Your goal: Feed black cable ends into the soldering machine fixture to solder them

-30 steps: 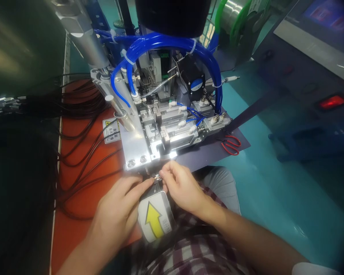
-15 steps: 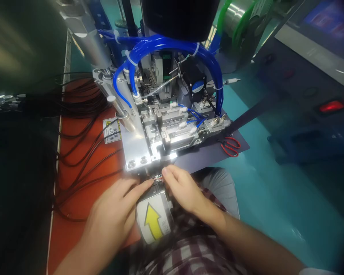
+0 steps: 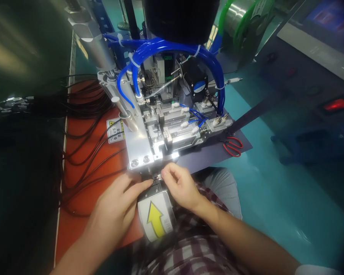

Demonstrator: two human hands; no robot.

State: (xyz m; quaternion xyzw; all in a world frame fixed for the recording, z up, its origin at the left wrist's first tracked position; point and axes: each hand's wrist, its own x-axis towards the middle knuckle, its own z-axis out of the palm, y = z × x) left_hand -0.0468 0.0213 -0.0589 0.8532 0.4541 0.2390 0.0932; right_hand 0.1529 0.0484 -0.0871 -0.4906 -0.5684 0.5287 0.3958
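Note:
Both hands meet at the front edge of a metal machine (image 3: 141, 147) with air cylinders. My left hand (image 3: 117, 202) is closed, its thumb and index finger at the end of a thin black cable (image 3: 154, 178). Small light and reddish wire ends (image 3: 159, 177) show between the two hands. My right hand (image 3: 182, 187) pinches these wire ends between thumb and forefinger, its other fingers curled. Just below the fingertips is a white label with a yellow arrow (image 3: 155, 219) on a rounded part. The fingers partly hide the wires.
Several black cables (image 3: 86, 164) lie across the orange mat (image 3: 103, 191) at left. Blue air tubes (image 3: 172, 44) arch over the machine. Red-handled pliers (image 3: 233, 147) rest on the grey plate to the right. Behind stands a green spool of silvery wire (image 3: 237, 17).
The view has shifted slightly, so the machine appears a little farther right. Both hands stay at the wire ends, with the right fingers moved very slightly.

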